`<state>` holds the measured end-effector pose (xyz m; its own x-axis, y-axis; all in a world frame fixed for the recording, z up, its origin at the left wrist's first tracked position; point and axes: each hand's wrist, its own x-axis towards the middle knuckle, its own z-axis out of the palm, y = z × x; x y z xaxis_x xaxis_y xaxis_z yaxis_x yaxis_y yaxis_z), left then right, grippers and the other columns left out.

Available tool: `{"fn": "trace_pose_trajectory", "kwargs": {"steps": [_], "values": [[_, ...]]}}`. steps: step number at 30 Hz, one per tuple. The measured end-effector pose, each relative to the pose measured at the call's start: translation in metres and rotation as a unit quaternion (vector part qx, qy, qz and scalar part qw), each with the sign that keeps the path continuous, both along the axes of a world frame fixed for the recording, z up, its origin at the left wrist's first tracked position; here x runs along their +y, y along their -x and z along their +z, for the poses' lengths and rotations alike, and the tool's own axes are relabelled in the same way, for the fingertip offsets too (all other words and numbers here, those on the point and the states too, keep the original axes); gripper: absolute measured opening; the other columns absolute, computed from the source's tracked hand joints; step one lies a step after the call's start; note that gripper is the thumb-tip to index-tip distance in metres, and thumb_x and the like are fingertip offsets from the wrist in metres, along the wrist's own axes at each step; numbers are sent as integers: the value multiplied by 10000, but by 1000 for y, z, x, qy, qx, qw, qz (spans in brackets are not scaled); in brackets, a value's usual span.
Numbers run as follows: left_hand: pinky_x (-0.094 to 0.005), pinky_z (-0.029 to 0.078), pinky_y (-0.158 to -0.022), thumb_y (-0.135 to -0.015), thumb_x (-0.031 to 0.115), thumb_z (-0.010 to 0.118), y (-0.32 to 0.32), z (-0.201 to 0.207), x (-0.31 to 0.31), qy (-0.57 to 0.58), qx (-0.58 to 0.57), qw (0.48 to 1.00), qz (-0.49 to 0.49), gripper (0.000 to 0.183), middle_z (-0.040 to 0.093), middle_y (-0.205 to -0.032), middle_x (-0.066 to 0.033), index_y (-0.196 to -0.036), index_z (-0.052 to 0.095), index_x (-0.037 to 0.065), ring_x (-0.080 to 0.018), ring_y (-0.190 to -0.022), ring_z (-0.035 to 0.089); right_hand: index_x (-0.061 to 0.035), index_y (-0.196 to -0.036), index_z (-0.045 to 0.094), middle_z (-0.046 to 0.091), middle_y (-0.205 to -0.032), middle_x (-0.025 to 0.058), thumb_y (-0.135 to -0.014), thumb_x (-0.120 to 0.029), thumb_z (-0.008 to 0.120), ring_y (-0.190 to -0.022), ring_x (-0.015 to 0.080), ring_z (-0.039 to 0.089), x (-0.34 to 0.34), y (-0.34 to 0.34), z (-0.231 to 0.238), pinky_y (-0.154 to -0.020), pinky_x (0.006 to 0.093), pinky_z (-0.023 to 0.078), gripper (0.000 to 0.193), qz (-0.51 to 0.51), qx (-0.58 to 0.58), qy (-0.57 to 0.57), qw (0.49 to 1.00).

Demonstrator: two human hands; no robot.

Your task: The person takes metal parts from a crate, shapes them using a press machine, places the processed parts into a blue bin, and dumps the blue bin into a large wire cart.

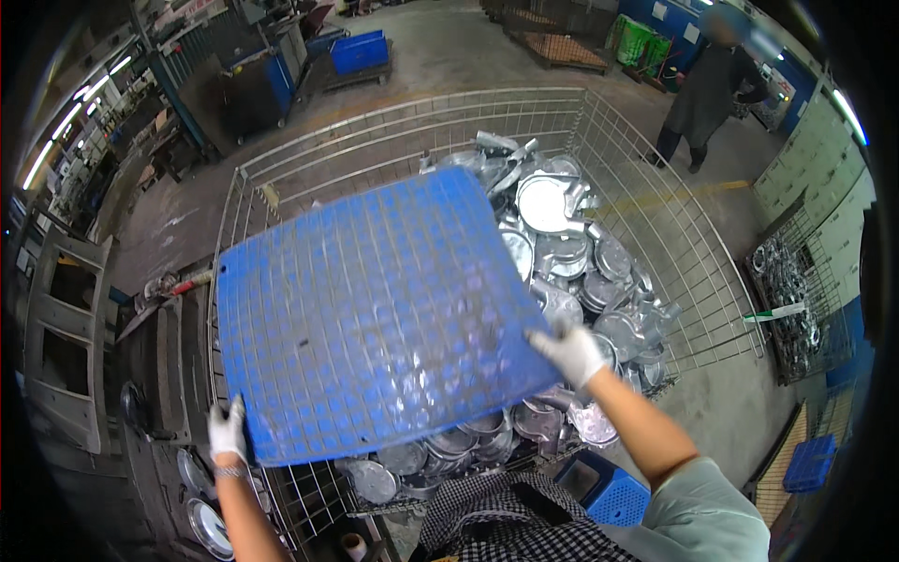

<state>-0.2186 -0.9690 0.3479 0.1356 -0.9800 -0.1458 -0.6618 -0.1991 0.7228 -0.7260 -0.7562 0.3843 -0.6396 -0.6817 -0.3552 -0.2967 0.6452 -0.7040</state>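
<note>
A wide blue plastic sheet (365, 309) with a grid pattern and grimy marks lies tilted over a wire mesh cage (674, 206). White-gloved, my left hand (227, 433) grips its near left corner. My right hand (571, 352), also in a white glove, is closed on the sheet's right edge. Beneath and beside the sheet, a heap of silvery cast metal parts (562, 253), round with short necks, fills much of the cage. The sheet hides the cage's left part and some of the castings.
A blue plastic box (613, 492) stands by my right side. Beyond the cage, a person (707, 94) in dark clothes stands at the far right. A second mesh basket of metal parts (787, 300) is on the right, and a blue bin (360, 53) sits at the back.
</note>
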Motion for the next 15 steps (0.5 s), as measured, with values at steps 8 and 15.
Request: {"fn": "trace_pose_trajectory", "kwargs": {"steps": [8,15], "values": [[-333,462,-750,-744,498,673,-10,-71,4,37,-12,988,147,688,612,-916,-172,-1018,544,-119,-220,-799,552,47,-938,599,625,-905,251,-694,-604,611,-862,361,609,-27,-27,-24,-767,387,467,695,10,40,72,997],[-344,481,-790,-808,308,658,-15,0,103,67,286,940,173,422,608,-997,-145,-997,584,-63,-209,-838,589,21,-832,579,608,-711,160,-680,-549,684,-673,262,597,38,-33,62,-644,342,467,599,70,55,116,989]]}}
